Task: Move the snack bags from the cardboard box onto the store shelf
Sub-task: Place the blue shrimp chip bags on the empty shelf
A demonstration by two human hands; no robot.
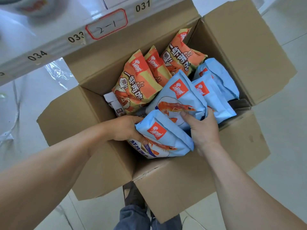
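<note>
Landmark: the open cardboard box (106, 163) stood on the pale floor, flaps spread, and every place below is given from it.
Shelf edge: a white store shelf (49, 45) ran beyond the box's far-left corner, with number stickers 034, 033 and 031 and a red-bordered tag (106, 24) reading 2-1.
Plastic wrap: a crumpled clear sheet (59, 72) lay on the floor off the box's left side, under the shelf edge.
Left hand: the left hand (123, 128) reached in over the box's left flap; its fingers were curled round the left edge of the nearest blue snack bag (163, 138), the thumb hidden beneath it.
Orange bags: three orange snack bags (137, 83) leaned inside the box against its far wall, toward the left and middle.
Nearest blue bag: it was held at the box's near wall, tilted, its top end above the rim.
Right hand: the right hand (204, 128) came in over the near-right flap; thumb and fingers pinched the lower end of a second blue bag (177, 100) in the box's middle.
Other blue bags: more blue bags (216, 83) stood inside against the box's right wall.
Legs: jeans (132, 218) and a dark shoe (132, 195) showed just outside the box's near corner.
</note>
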